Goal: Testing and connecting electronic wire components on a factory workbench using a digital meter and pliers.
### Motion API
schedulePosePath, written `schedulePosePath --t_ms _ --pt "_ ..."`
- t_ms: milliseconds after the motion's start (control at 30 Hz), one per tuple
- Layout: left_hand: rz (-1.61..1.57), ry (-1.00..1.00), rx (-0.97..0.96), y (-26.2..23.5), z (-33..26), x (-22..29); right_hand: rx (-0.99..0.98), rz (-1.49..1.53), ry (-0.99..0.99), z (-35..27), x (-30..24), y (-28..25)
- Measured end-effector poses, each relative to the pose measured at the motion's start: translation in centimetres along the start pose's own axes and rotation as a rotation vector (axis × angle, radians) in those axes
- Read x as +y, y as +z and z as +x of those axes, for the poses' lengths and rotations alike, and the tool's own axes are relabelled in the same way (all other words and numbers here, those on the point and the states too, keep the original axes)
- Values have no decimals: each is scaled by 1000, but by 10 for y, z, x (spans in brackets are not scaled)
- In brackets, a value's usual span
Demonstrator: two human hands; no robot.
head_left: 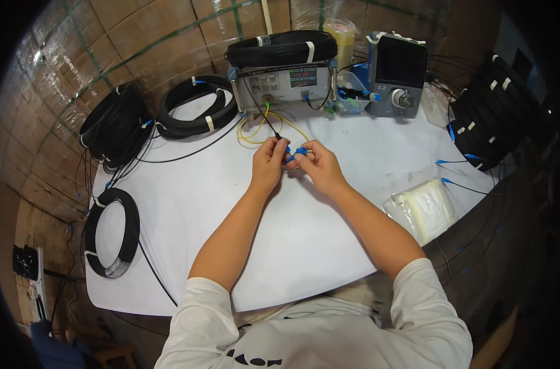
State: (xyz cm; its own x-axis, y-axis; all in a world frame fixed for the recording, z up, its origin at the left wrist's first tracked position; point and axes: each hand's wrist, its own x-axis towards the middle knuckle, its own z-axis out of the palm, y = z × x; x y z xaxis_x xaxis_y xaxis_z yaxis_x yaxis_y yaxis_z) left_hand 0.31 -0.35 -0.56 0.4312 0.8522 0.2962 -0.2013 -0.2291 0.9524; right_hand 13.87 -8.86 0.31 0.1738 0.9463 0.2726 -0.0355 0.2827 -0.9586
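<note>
Small blue cable connectors [294, 153], pinched over the middle of a white table [292, 246], just in front of a loose yellow cable [263, 132]. Left hand [268, 161] closed around one connector and a thin black lead [258, 111]; right hand [317, 162] closed on the other, fingertips of both hands touching. Beyond, at the table's far edge, a grey test instrument [286, 83] topped by a black cable coil [282, 48], beside a handheld meter with a screen [398, 75]. Further black cable coils [197, 111] at left; a clear plastic packet [423, 209] lying well apart at right.
</note>
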Motion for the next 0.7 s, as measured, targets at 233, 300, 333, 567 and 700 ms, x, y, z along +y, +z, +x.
schedulePosePath --t_ms 233,300,333,567,700 --pt "32 -30 -23 9 -5 10 25 -181 -68 -3 -4 3" --pt "76 -21 -26 8 -4 10 92 -296 -136 -1 2 0" --pt "187 70 -8 7 -4 8 88 -311 -117 0 3 0" --pt "459 186 29 3 -5 9 64 -337 -86 -1 3 -1" --pt "456 162 57 -1 -5 8 46 -397 -8 -2 2 2"
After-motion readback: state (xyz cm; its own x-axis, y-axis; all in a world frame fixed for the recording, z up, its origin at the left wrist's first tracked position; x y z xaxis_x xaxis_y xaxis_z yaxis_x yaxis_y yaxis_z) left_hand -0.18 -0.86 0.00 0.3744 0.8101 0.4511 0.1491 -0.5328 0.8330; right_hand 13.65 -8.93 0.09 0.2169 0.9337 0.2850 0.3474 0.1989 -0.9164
